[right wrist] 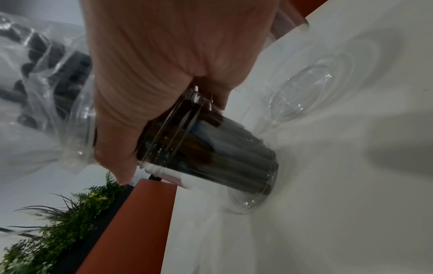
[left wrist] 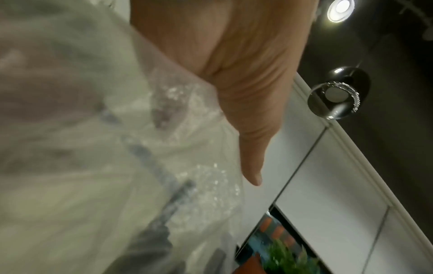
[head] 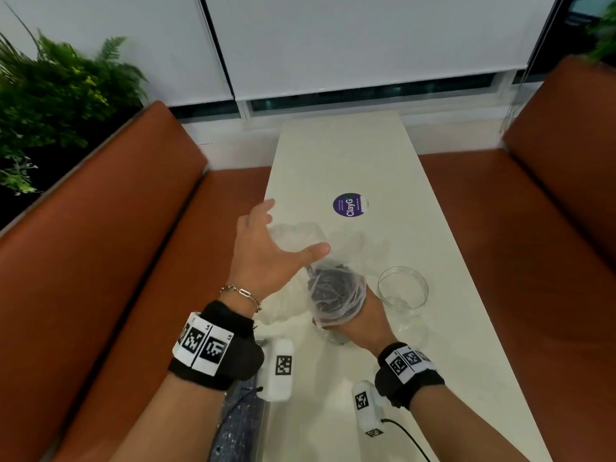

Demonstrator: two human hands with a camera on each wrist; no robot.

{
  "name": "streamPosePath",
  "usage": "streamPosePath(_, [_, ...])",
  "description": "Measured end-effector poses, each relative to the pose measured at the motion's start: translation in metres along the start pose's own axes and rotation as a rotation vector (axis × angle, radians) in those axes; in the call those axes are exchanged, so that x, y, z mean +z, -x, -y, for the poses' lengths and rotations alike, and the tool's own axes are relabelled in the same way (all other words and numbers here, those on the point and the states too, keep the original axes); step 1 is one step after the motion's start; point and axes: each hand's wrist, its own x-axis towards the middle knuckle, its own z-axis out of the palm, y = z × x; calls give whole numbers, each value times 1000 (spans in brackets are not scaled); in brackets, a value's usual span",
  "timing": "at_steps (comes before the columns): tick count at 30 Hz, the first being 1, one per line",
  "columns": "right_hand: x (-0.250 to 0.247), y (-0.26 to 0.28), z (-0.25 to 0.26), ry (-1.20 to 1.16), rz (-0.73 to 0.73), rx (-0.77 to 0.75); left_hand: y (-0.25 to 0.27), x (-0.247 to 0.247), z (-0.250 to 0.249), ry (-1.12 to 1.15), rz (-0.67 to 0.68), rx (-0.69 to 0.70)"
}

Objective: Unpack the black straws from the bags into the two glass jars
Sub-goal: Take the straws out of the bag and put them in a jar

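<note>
My right hand [head: 348, 320] grips the upper part of a glass jar [right wrist: 211, 152] that stands on the white table [head: 350, 155], packed with black straws [right wrist: 234, 140]. A clear plastic bag [head: 333, 291] still covers the straws' upper ends above that hand. The second glass jar [head: 403, 288] stands empty just to the right. My left hand [head: 288, 233] hovers open with fingers spread over a crumpled clear bag [head: 300, 235] beyond the filled jar. In the left wrist view blurred plastic [left wrist: 117, 129] lies against the palm [left wrist: 234, 64].
A round purple sticker [head: 350, 204] sits on the table beyond the bags. Brown bench seats [head: 116, 228] flank the narrow table on both sides. Green plants [head: 50, 95] stand behind the left bench. White blinds cover the window ahead.
</note>
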Motion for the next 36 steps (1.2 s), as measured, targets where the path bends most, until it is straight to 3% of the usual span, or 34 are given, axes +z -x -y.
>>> streamPosePath(3, [1,0,-4,4,-1,-7,-2,0,11,216,-95,-161])
streamPosePath(5, [1,0,-5,38,1,-15,-1,4,18,330,-24,-318])
streamPosePath(7, [-1,2,-2,66,23,-24,-2,19,26,322,57,-365])
streamPosePath(10, [-5,6,3,14,54,-30,-11,44,37,35,81,-282])
streamPosePath(13, [-5,8,6,24,61,-46,-14,51,35,-68,65,-262])
streamPosePath(19, [-4,2,-1,-107,67,52,-5,-1,-20,57,-167,-4])
streamPosePath(26, [-7,-4,5,-80,52,117,13,-84,-76,232,-296,189])
streamPosePath(30, [-25,3,19,-25,64,74,24,-111,-55,381,-288,159])
streamPosePath(33, [-60,25,47,49,50,-57,42,-113,-28,463,-271,74])
streamPosePath(36, [-105,55,88,-136,122,-213,63,-105,-4,542,-261,-21])
